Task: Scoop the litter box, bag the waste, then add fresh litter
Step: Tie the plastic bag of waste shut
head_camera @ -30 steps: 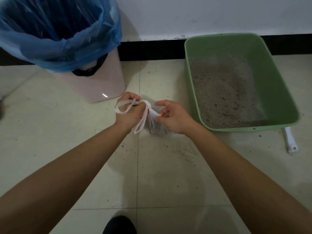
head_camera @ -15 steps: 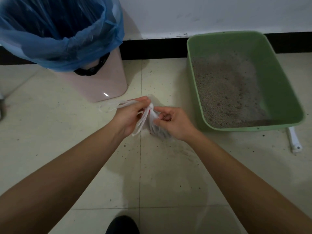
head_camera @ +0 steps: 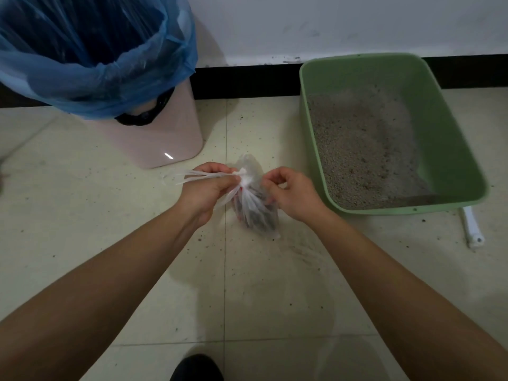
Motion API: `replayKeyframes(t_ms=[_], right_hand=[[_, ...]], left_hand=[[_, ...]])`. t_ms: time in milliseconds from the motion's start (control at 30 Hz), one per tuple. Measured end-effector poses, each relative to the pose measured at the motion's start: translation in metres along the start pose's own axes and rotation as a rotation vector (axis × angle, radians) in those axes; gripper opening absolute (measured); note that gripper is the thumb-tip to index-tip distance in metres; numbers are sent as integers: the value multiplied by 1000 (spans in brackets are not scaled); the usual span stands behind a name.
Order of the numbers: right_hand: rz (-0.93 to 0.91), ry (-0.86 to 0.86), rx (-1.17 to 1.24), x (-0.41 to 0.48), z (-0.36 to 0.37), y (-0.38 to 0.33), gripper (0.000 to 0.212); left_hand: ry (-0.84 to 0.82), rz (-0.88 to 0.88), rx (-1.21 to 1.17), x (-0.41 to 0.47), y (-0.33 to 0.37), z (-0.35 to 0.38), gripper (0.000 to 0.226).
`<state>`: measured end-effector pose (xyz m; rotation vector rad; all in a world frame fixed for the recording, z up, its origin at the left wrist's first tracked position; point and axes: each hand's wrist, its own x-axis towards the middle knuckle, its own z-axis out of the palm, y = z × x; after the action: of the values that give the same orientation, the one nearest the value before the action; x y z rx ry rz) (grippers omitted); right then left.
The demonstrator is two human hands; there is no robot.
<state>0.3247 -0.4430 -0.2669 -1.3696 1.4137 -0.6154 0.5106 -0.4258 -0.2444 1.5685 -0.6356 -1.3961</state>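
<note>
A small clear plastic bag (head_camera: pixel 257 213) with dark waste inside hangs just above the floor between my hands. My left hand (head_camera: pixel 204 189) grips one white handle strip, pulled out to the left of a knot at the bag's neck. My right hand (head_camera: pixel 291 193) pinches the bag's other side just right of the knot. The green litter box (head_camera: pixel 453 149) sits to the right, holding grey litter banked toward its left and far side. A white scoop handle (head_camera: pixel 471 228) pokes out from under the box's near right corner.
A pink bin (head_camera: pixel 165 138) lined with a blue bag (head_camera: pixel 90 64) stands at the back left against the white wall. Litter grains are scattered on the beige tiles near the bag. A dark shoe tip (head_camera: pixel 196 367) shows at the bottom edge.
The handle loops have been drawn into a tight knot at the bag's neck. My left hand pulled its strip out to the left; my right hand shifted to the right of the knot.
</note>
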Motion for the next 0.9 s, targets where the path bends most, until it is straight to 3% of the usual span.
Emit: replayKeyframes(t_ms=[67,200,367,533,667,733,900], right_hand=[[-72,12,-18,6,0,-2,13],[-170,-126,-43,14,2,-12,28],[-324,-66,-238,10,-3,-20,3],[-536,29,-873,6,-13,-36,27],[-779,125,-1243,7,-14,-38,26],[-748,92,-1377,8,-17,-34,30],[-451,28,-1520,8,-17,-23,26]], left_hand=[[-23,6,-13,-1,1,-2,24],[-98,38,17,-3,1,-4,25],[-161,90,76,-3,7,-5,19],[-168,89,-21,-4,19,-3,21],[-73,73,-1,2,23,2,26],[-14,75,84,6,19,4,25],[-26,45,293,12,3,8,25]])
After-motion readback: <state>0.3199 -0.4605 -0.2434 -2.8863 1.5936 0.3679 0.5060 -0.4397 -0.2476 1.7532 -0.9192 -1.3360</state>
